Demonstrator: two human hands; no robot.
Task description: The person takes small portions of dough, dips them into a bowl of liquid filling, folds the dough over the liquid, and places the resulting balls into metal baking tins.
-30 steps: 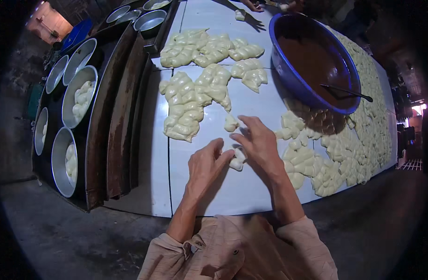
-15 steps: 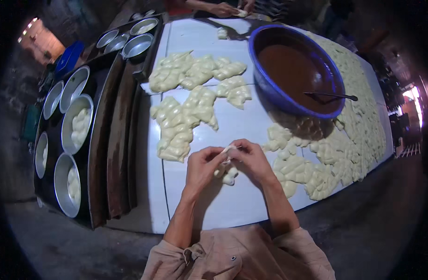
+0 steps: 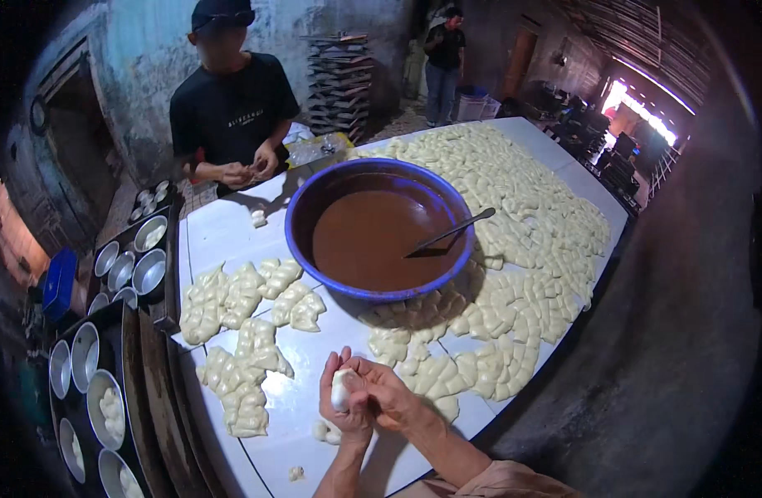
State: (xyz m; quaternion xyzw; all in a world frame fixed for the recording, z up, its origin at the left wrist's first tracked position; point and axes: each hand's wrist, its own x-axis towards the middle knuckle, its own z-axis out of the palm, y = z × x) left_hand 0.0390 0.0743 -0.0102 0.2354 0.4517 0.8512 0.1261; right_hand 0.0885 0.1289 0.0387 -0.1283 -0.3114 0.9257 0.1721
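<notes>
A smooth, pale piece of dough (image 3: 344, 388) is between my hands, low in the head view over the near part of the white table. My left hand (image 3: 355, 422) is curled around it from below and the side. From the right, my right hand (image 3: 387, 392) presses its fingers against the same piece and hides part of it. A few small dough lumps (image 3: 324, 432) lie on the table just under my left wrist. To the left is a cluster of joined dough pieces (image 3: 241, 375). A wide spread of dough pieces (image 3: 481, 353) covers the table on the right.
A large blue basin (image 3: 366, 292) of brown filling with a dark-handled spoon (image 3: 451, 231) stands mid-table. Round metal pans (image 3: 107, 398), some holding dough, sit in dark trays on the left. Across the table, a person (image 3: 232, 108) in black works something small with both hands.
The view has tilted up and turned, so the far room and the person opposite show. My fingers have shifted from pinching the dough to cupping a rounded piece.
</notes>
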